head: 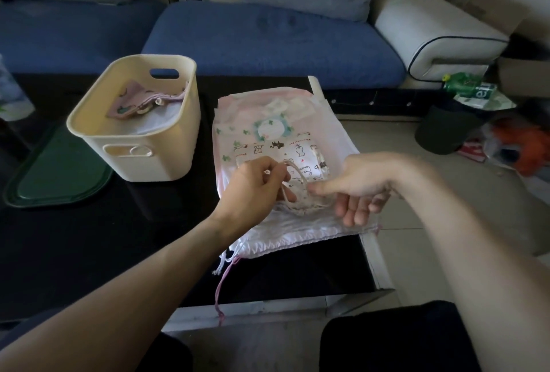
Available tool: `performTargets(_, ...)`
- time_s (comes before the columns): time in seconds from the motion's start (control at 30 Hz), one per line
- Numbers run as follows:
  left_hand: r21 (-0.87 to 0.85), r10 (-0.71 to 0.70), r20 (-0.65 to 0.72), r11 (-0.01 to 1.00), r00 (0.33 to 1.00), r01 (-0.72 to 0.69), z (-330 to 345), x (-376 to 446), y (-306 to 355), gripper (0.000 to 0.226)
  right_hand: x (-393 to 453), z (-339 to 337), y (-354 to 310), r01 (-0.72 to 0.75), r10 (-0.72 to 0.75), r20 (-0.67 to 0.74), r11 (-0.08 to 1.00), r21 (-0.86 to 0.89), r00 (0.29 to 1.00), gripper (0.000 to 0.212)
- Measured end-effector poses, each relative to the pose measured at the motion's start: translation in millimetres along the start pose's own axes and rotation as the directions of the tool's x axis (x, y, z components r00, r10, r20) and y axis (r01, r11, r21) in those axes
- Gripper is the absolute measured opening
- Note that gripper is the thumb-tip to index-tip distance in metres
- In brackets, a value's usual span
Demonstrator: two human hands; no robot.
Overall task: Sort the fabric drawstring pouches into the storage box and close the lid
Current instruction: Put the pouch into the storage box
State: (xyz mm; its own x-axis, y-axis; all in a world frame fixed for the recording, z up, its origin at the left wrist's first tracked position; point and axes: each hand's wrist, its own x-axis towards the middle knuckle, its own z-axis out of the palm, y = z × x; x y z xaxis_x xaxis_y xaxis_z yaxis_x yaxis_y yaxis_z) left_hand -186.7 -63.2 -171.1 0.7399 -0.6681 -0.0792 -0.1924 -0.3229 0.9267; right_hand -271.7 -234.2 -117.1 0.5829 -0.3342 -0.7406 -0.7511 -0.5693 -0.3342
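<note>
A stack of pale fabric drawstring pouches [268, 130] lies on the right part of the black table [119, 237]; the top ones show green prints and small cat drawings. My left hand [256, 184] pinches a white drawstring cord [293, 173] of the top pouch. Just right of it, my right hand [357, 187] pinches the same cord between thumb and forefinger, its other fingers hanging loose. The cream storage box [166, 145] stands open to the left, with a pink printed pouch [131, 100] and a white one inside. The dark green lid [59, 169] lies flat beside the box.
A blue sofa [268, 41] runs behind the table. Right of the table are floor tiles, a dark bin [446, 130], a green bottle [464, 87] and scattered clutter. A pink cord [221, 285] hangs over the table's front edge. My dark-clothed knees sit at the bottom.
</note>
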Motion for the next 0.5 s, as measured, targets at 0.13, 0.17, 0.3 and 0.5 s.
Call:
performTargets(0.13, 0.096, -0.02, -0.003, 0.995, 1.0, 0.02, 3, 1, -3, 0.026, 7, 7, 2, -0.01, 0.008, 0.074, 0.999, 0.034, 0.997, 0.05)
performTargets(0.17, 0.119, -0.018, 0.003, 0.993, 1.0, 0.017, 3, 2, -4, 0.026, 9, 8, 3, -0.007, 0.003, 0.053, 0.996, 0.087, 0.999, 0.045)
performTargets(0.3, 0.239, -0.02, 0.027, 0.971, 0.999, 0.013, 7, 4, -11, 0.029, 16, 10, 4, 0.071, -0.04, -0.121, 0.962, 0.265, 0.992, 0.021)
performTargets(0.5, 0.302, -0.086, 0.021, 0.95, 0.996, 0.075, 10, 15, -18, 0.029, 23, 19, -4, 0.288, -0.177, -0.301, 0.879, 0.38, 0.937, 0.015)
